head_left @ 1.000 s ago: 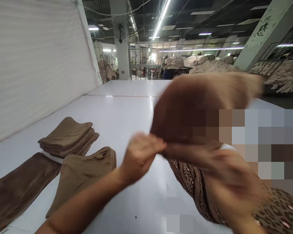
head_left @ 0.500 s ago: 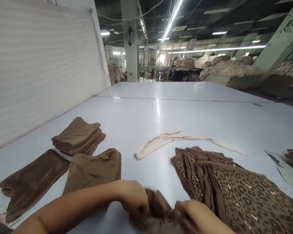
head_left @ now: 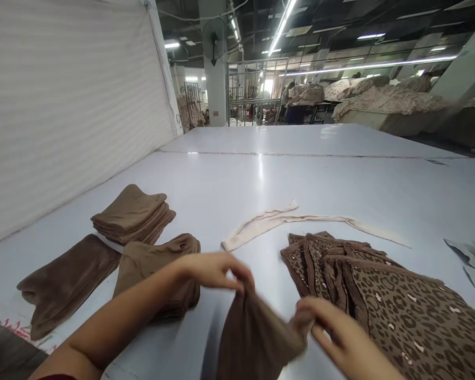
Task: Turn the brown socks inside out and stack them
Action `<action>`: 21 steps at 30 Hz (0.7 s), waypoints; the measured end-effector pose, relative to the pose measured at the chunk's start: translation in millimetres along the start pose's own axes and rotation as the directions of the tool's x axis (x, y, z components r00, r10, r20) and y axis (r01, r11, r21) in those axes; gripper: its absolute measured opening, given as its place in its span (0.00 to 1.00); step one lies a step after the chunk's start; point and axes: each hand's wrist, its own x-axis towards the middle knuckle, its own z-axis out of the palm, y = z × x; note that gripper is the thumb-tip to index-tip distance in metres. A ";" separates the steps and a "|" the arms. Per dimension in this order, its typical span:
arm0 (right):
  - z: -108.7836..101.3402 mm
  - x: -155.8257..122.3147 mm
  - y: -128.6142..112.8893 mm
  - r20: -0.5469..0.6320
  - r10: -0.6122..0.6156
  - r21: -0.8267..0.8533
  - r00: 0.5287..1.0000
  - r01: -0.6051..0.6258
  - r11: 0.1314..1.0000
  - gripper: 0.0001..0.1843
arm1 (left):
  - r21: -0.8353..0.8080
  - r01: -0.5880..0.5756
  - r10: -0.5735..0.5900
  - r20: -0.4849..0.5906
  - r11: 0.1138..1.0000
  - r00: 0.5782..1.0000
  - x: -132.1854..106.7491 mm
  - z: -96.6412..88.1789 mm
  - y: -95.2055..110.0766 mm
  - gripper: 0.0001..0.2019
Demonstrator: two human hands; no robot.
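Note:
Between my hands hangs a plain brown fabric piece (head_left: pixel 257 338), blurred by motion and lifted off the table. My left hand (head_left: pixel 217 272) pinches its top corner between thumb and fingers. At the right edge of the cloth, my right hand (head_left: pixel 332 330) grips another corner. Beyond my left forearm lies a stack of brown fabric pieces (head_left: pixel 150 261), partly hidden by the arm. To the right, close to my right hand, is an overlapping pile of leopard-print fabric pieces (head_left: pixel 404 301) with brown edges.
Two more brown stacks lie at the left, a darker one (head_left: pixel 69 277) and a taller one (head_left: pixel 132 211). A cream fabric strip (head_left: pixel 277 220) curves across the white table (head_left: pixel 320 184). A white sheet (head_left: pixel 79 95) hangs along the left side. Cloth heaps (head_left: pixel 391 100) stand behind.
The brown fabric piece, bunched low before, now hangs stretched between my raised hands. My left hand has moved up and my right hand slightly up and right. The view has shifted a little.

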 end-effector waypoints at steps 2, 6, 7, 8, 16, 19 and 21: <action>-15.4 4.2 3.4 -0.114 0.069 0.137 0.991 -0.053 0.989 0.17 | -0.125 0.142 -0.137 0.046 0.982 0.990 -4.9 3.3 -8.7 0.11; -31.2 -1.2 5.6 -0.242 0.221 0.359 0.945 -0.124 0.925 0.21 | -0.339 0.360 -0.324 0.161 0.869 0.932 -10.2 13.4 -24.4 0.07; -30.3 -3.9 6.7 -0.232 0.229 0.387 0.946 -0.126 0.914 0.21 | -0.393 0.398 -0.350 0.190 0.829 0.917 -10.7 16.1 -27.4 0.06; -28.2 -6.4 8.3 -0.213 0.230 0.414 0.950 -0.125 0.902 0.20 | -0.445 0.428 -0.373 0.211 0.787 0.904 -11.0 18.5 -29.7 0.05; -16.6 -15.5 8.1 -0.121 0.294 0.590 0.948 -0.169 0.789 0.19 | -0.656 0.485 -0.430 0.259 0.579 0.865 -15.5 27.4 -34.6 0.09; -17.1 -18.2 17.8 -0.115 0.274 0.581 0.955 -0.159 0.798 0.19 | -0.660 0.489 -0.438 0.259 0.570 0.861 -18.5 30.3 -36.2 0.12; -19.1 -20.1 32.7 -0.142 0.282 0.535 0.949 -0.166 0.828 0.21 | -0.653 0.487 -0.458 0.233 0.580 0.858 -20.6 32.4 -36.6 0.13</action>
